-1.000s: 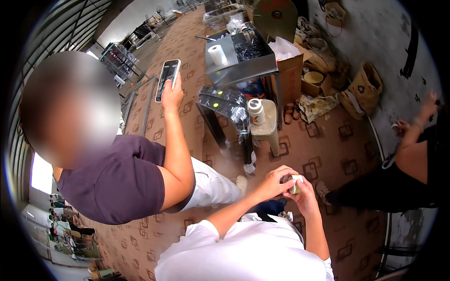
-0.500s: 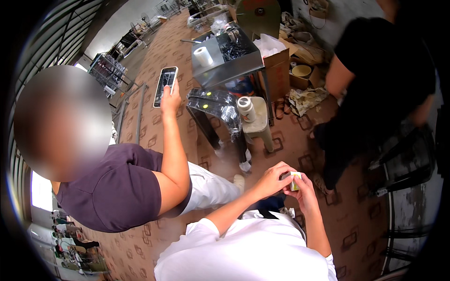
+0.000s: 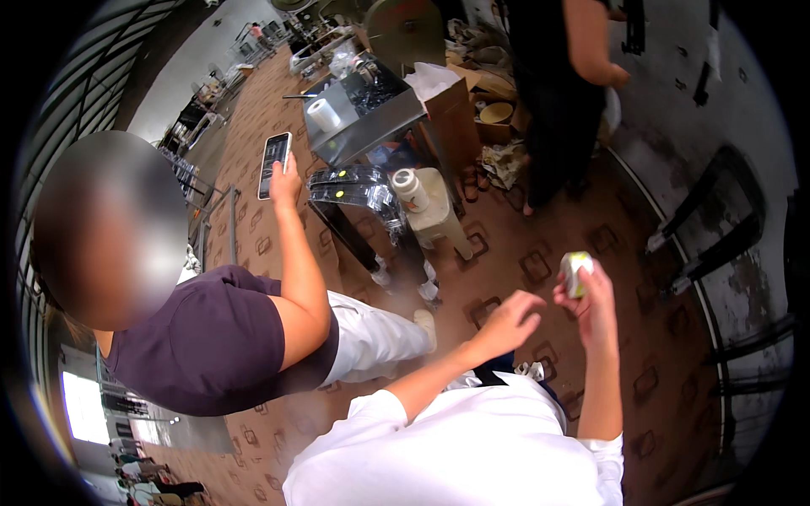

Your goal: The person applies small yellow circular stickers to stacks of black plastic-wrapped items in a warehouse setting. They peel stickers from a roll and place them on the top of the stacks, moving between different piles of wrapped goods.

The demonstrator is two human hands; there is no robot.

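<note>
A small white box with yellow-green patches is held up in the fingers of my right hand, over the patterned floor. Its exact kind cannot be made out. To the left of it, my left hand hangs in the air with nothing in it, thumb and fingers apart. A gap separates this hand from the box.
Close on my left a person in a dark shirt holds a phone. Ahead stand a plastic-wrapped black frame, a stool with a white bottle, and a metal table. Another person in black stands farther right.
My left hand has let go of the box and drawn apart from it. My right hand has carried the box up and to the right. The person in black has moved farther off.
</note>
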